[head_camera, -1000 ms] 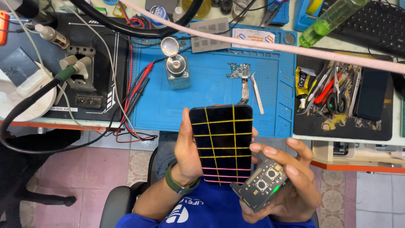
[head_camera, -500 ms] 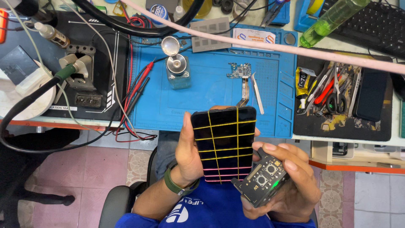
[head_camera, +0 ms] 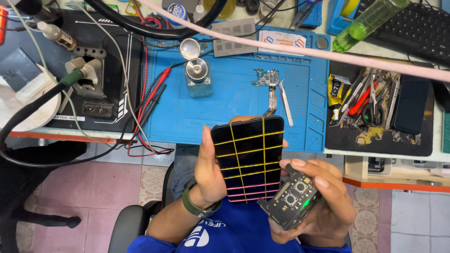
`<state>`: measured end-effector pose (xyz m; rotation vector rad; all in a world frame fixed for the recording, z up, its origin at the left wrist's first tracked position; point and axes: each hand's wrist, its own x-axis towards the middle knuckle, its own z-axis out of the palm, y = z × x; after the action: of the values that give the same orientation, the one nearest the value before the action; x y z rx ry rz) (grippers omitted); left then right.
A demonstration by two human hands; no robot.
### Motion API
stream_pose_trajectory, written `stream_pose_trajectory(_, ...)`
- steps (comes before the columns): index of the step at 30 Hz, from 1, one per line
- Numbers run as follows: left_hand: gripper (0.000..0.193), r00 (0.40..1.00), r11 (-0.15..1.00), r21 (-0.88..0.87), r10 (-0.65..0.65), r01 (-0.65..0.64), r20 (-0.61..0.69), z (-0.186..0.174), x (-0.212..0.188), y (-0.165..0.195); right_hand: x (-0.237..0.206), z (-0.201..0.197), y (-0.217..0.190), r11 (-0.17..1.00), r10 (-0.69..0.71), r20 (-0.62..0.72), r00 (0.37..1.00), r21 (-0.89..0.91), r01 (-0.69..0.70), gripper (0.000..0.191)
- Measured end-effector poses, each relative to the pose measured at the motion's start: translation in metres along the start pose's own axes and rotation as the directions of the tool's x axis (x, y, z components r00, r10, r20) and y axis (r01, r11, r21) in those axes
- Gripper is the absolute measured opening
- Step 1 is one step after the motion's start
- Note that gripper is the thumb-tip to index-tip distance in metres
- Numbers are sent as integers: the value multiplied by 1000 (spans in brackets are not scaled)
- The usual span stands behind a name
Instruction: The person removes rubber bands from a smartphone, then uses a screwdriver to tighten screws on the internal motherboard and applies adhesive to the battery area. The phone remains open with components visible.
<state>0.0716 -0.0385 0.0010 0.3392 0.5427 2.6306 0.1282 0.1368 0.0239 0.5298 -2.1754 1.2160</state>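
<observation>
The left hand (head_camera: 211,173) grips a black phone (head_camera: 250,157) with yellow and pink lines on its screen. The right hand (head_camera: 323,206) is closed around a small black box (head_camera: 291,200) with buttons, touching the phone's bottom corner. Both are held over the lap, near the blue mat (head_camera: 234,98).

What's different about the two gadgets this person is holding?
The phone screen in the left hand is a large flat panel showing a yellow and pink grid; the tester box in the right hand is small and chunky, with buttons and a green light. The screen stands upright; the box sits tilted. Both are black.
</observation>
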Motion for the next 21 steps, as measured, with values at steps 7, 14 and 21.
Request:
stream_pose_trajectory(7,87,999,999,18,-30,31,-41,3,-2,2,-11,-1,-2,999,33,-88,996,39,-30,88)
stream_pose_trajectory(14,100,990,924,-359,-101,129,95,-5,2,7,-3,7,11,963,140,-338,931,264,-49,86)
stream_pose_trajectory(21,101,976,814,-540,-168,215,135,-11,9,1,0,5,23,869,299,-346,889,483,-105,91)
